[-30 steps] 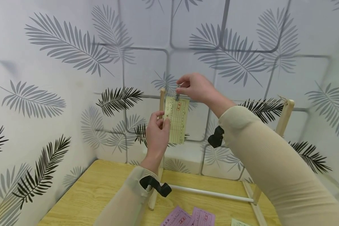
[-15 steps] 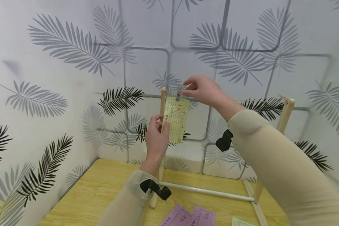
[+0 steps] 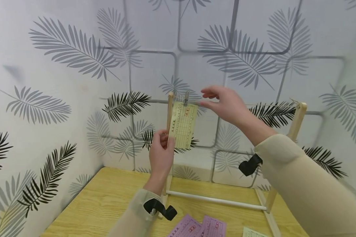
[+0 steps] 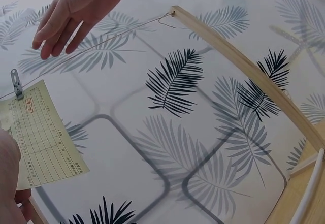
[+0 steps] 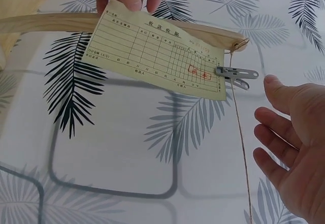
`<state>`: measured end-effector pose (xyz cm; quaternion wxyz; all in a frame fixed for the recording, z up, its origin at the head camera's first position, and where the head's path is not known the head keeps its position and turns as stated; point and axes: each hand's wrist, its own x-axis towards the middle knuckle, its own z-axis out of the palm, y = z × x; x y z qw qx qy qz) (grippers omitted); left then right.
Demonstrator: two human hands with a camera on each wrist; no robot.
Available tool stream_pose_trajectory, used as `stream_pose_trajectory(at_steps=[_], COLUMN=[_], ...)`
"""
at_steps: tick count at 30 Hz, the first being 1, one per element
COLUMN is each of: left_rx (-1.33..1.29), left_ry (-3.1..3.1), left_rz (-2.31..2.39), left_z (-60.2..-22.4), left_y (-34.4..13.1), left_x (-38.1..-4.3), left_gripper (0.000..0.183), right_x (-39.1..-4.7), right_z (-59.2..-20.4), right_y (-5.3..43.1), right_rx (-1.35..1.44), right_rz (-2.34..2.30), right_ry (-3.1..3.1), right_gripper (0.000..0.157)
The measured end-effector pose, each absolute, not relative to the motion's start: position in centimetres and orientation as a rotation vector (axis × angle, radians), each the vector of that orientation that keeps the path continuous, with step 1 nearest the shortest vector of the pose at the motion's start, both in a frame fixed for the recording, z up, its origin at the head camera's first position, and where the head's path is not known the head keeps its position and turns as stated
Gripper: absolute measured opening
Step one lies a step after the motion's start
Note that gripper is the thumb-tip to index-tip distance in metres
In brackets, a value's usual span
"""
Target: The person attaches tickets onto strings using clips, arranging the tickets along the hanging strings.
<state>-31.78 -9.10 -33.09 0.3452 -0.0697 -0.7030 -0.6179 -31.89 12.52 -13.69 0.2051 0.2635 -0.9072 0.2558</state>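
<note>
A pale green receipt slip [image 3: 184, 126] with a red stamp hangs from a string [image 5: 241, 137], held there by a metal clip [image 3: 186, 98]. My left hand [image 3: 161, 154] pinches the slip's lower left edge, thumb in front and fingers partly hidden behind. In the right wrist view the clip [image 5: 236, 73] bites the stamped end of the slip, close to where the string is tied. My right hand [image 3: 228, 103] is off to the right of the clip, fingers loosely extended and holding nothing. The left wrist view shows the right hand [image 4: 76, 18] near the string.
The string runs between a left wooden post [image 3: 169, 112] and a right wooden post [image 3: 298, 121]. A white rod [image 3: 216, 199] joins the posts low down. On the wooden table [image 3: 106, 200] lie two purple slips [image 3: 213, 227] and another green slip [image 3: 252, 232]. A leaf-patterned wall stands behind.
My right hand has let go of the clip and moved right and slightly down. The clip stays on the slip. My left hand has shifted down along the slip's edge.
</note>
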Motion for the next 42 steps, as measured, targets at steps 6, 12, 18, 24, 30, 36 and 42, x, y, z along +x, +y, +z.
stream_pose_trajectory(at_steps=[6,12,18,24,30,36,42], left_rx=[-0.141,-0.146,-0.127,-0.116,-0.134,-0.174,-0.179], left_ry=[-1.815,-1.806,-1.815,-1.885,-1.952,-2.041,-2.162], left_rz=[-1.585,-1.514,-1.494,-1.517,-1.516,-1.488,-1.477], left_z=[-34.4,-35.9,-38.3,-40.2,-42.1,-44.0,-45.5], left_y=[-9.3,-9.4,-9.3,-9.4,-9.5,-9.2,-8.9], left_x=[-31.6,-31.1,-30.3,-29.3,-28.5,-27.5,-26.7], left_gripper=[0.024,0.022,0.025,0.032,0.039,0.045,0.049], right_x=[-30.6,-29.3,-28.2,-26.8,-25.8,-24.7,-23.6], right_z=[-15.5,-18.3,-22.3,-27.1,-31.9,-35.4,-38.5], right_y=[13.5,14.8,16.4,17.8,19.0,20.3,20.9], right_rx=[0.81,0.803,0.781,0.771,0.732,0.704,0.675], right_rz=[0.794,0.79,0.801,0.859,0.973,1.002,1.03], right_ry=[-2.48,-2.511,-2.542,-2.502,-2.526,-2.538,-2.551], right_gripper=[0.049,0.049,0.05,0.05,0.05,0.05,0.05])
